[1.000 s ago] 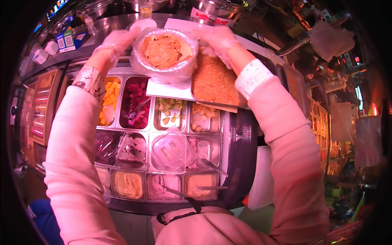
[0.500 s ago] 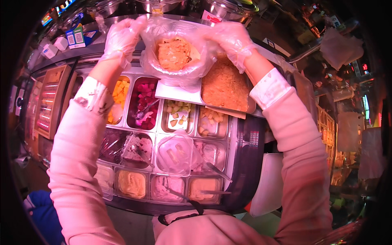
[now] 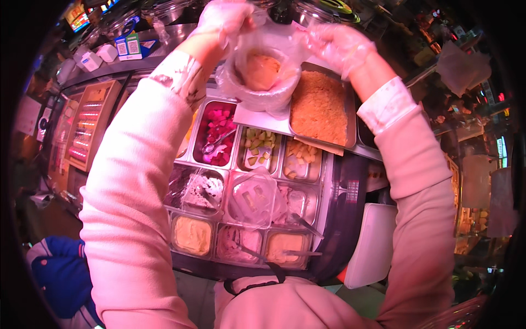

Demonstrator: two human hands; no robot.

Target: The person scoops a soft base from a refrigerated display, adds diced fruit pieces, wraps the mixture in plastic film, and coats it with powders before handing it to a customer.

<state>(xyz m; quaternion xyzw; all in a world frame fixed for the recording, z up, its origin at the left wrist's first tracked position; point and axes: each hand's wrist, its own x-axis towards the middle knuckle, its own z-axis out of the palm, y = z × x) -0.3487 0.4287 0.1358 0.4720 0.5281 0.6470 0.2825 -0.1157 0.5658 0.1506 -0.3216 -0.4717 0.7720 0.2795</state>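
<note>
A clear plastic bag [image 3: 257,101] stands at the far middle, with orange-brown food [image 3: 262,71] inside; its exact kind is unclear. My gloved left hand [image 3: 226,21] pinches the bag's upper left edge. On the opposite edge, the fingers of my gloved right hand [image 3: 339,46] are closed on the plastic. Between both hands the bag's upper part is stretched up, partly veiling the food. Close beneath my right hand lies a metal tray [image 3: 319,109] of orange crumbly food. The bag rests around a white board's edge [image 3: 255,116].
Nearer me, metal pans hold pink fruit cubes [image 3: 219,123], pale green cubes [image 3: 258,143] and creamy spreads [image 3: 192,236]. A clear lid [image 3: 253,198] lies over them. Spatulas [image 3: 307,223] stick out to the right. A wooden rack [image 3: 94,126] stands left; a person's blue garment [image 3: 60,274] shows lower left.
My hands have come closer together, the left one moving right and farther away. The bag's mouth is drawn up and narrower, covering more of the food. The whole view has shifted slightly.
</note>
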